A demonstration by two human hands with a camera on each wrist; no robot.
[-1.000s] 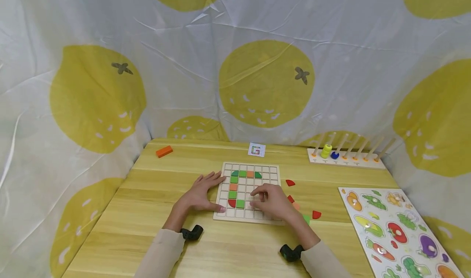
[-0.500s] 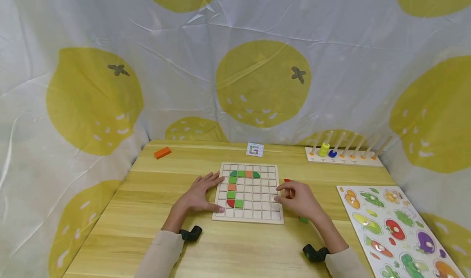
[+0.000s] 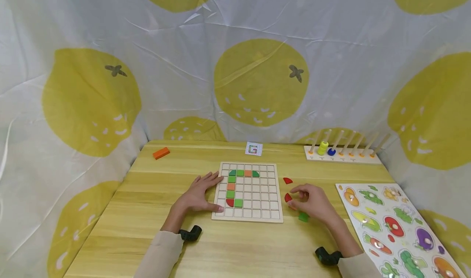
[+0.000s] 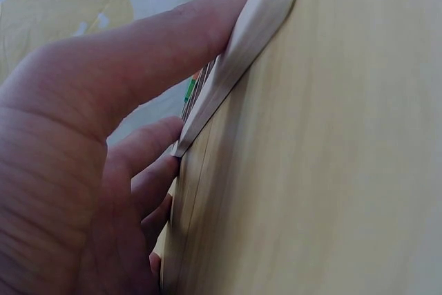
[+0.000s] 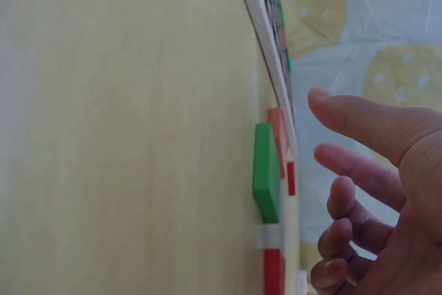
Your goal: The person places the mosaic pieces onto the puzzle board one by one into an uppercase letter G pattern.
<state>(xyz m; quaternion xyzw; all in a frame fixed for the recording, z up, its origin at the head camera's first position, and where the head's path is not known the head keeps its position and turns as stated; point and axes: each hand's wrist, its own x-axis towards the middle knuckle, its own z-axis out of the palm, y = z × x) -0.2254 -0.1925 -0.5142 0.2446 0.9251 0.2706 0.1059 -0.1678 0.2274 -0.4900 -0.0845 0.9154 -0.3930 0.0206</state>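
Note:
My left hand (image 3: 200,194) steadies the left edge of a wooden grid board (image 3: 257,204), its thumb on the near left corner and its fingers spread at the side. On the board, green, orange and red tiles form a bent line, including a red quarter-round tile (image 3: 229,203) and a green square tile (image 3: 238,203). My right hand (image 3: 312,202) hovers just right of the board with thumb and index finger apart and nothing between them. Beneath and around it lie a red quarter-round piece (image 3: 288,198), a green block (image 5: 265,174) and a salmon block (image 5: 277,129).
Another red quarter-round piece (image 3: 288,180) lies farther back. Behind the board is a card with a G pattern (image 3: 254,149). An orange block (image 3: 161,153) sits back left, a pegged counting stand (image 3: 342,155) back right, and a vegetable puzzle board (image 3: 382,208) at the right.
My right hand has moved right from over the board to the loose pieces beside it. The left hand stays at the board's left edge.

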